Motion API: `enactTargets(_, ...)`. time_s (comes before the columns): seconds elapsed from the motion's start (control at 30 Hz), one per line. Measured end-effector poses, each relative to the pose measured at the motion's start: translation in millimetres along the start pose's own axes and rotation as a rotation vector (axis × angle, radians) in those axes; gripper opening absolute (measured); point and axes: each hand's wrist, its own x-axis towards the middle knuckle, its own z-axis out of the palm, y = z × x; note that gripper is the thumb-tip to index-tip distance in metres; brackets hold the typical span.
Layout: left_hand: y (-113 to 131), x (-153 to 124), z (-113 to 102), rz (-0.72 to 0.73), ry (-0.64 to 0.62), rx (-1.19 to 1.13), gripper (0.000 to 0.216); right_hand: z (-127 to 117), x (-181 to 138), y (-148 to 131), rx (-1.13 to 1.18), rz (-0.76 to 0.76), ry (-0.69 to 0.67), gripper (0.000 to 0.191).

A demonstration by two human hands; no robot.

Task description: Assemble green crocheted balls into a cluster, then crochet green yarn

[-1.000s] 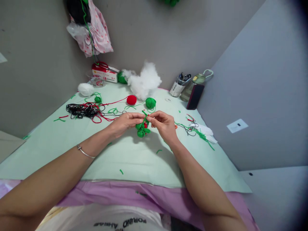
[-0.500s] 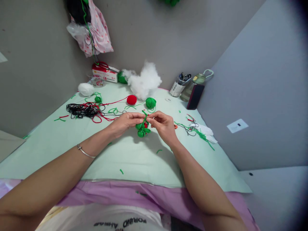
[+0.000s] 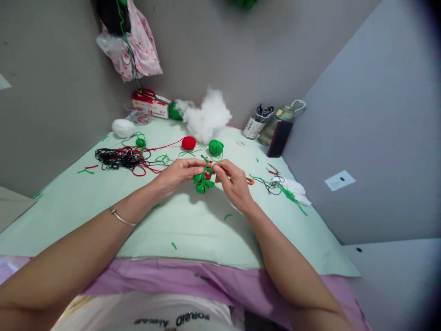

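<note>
A small green crocheted piece [image 3: 201, 182] with a bit of red in it hangs just above the pale green table cover [image 3: 193, 230], held between both hands. My left hand [image 3: 177, 174] pinches its top from the left with closed fingers. My right hand [image 3: 232, 181] pinches the green yarn at its top from the right, fingers curled. A green yarn ball [image 3: 215, 147] and a red yarn ball [image 3: 188, 143] lie just behind the hands.
A black and red thread tangle [image 3: 120, 157] lies at the left, a white yarn ball [image 3: 122, 128] behind it. White stuffing [image 3: 208, 115], a box [image 3: 150, 106], a jar of tools [image 3: 255, 123], a bottle [image 3: 275, 124] and a dark phone [image 3: 279, 138] line the back wall. Thread scraps [image 3: 282, 186] lie at the right.
Both hands have lifted the green piece slightly and drawn closer together; my right hand's fingers have curled in tighter on the yarn.
</note>
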Motion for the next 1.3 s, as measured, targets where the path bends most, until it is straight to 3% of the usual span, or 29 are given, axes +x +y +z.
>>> enactTargets(0.3,-4,2,-1,0.012,0.014,0.005,0.029,5,-1,2,-0.298,-0.099,-0.038,0.026)
enactTargets(0.57,-2,1,0,0.013,0.017,-0.026,0.031,4,-1,3,-0.189,-0.028,-0.03,0.031)
enactTargets(0.83,-4,1,1,0.043,0.03,0.044,0.034,11,-3,3,-0.268,-0.034,-0.007,0.03)
enactTargets(1.07,-1,0,1,0.069,0.006,-0.015,0.024,7,-1,-1,-0.197,0.005,-0.004,0.026)
enactTargets(1.3,6,-2,3,0.055,0.078,-0.058,0.023,1,-1,-4,-0.116,0.056,-0.023,0.029)
